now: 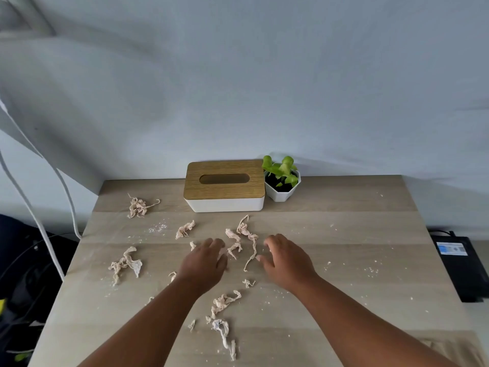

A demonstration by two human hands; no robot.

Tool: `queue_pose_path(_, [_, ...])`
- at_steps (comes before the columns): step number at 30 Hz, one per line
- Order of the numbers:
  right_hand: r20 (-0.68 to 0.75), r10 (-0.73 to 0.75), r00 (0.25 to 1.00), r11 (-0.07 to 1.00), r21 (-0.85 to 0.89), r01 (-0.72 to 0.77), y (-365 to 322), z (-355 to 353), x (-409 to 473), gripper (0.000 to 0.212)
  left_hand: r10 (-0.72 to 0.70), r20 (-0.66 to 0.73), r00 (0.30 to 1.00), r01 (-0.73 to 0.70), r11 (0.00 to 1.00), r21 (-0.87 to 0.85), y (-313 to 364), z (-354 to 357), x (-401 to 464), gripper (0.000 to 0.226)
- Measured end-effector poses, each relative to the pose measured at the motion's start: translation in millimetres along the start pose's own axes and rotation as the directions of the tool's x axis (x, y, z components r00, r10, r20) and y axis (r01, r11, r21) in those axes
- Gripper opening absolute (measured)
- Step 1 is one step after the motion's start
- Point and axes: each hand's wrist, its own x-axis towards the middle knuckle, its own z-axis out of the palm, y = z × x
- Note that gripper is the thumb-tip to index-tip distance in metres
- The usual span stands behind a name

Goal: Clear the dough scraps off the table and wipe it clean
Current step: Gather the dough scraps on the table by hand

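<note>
Several pale stringy dough scraps lie scattered over the light wooden table (357,234). One clump (137,207) sits at the back left, another (126,263) at the left, a long strand (247,234) in the middle and a cluster (223,303) near the front. Flour specks dust the tabletop. My left hand (205,263) hovers palm down over the middle, fingers loosely bent, just left of a small scrap (234,247). My right hand (284,256) is palm down to the right of the long strand, its fingertips close to the strand's lower end. Neither hand holds anything.
A white tissue box with a wooden lid (224,185) stands at the back centre, next to a small green plant in a white pot (282,182). White cables (39,221) hang off the left side. A black device (461,263) lies on the floor at the right.
</note>
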Motion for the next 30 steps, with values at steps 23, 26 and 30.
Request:
queue_pose_path(23, [0.062,-0.349,0.935,0.847,-0.405,0.343,5.6,32.3,88.3,0.110,0.318,0.024,0.948,-0.307,0.888,0.343,-14.3,12.1,59.4,0.020])
queue_pose_path(26, [0.036,-0.348,0.937,0.841,-0.429,0.329,4.3,34.5,93.8,0.097,0.327,0.007,0.945,-0.309,0.884,0.350,-14.1,10.8,62.2,0.015])
queue_pose_path(30, [-0.070,-0.430,0.900,0.815,-0.459,0.354,5.4,41.8,93.8,0.058,0.194,0.073,0.978,-0.207,0.926,0.317,-15.1,11.0,63.5,0.021])
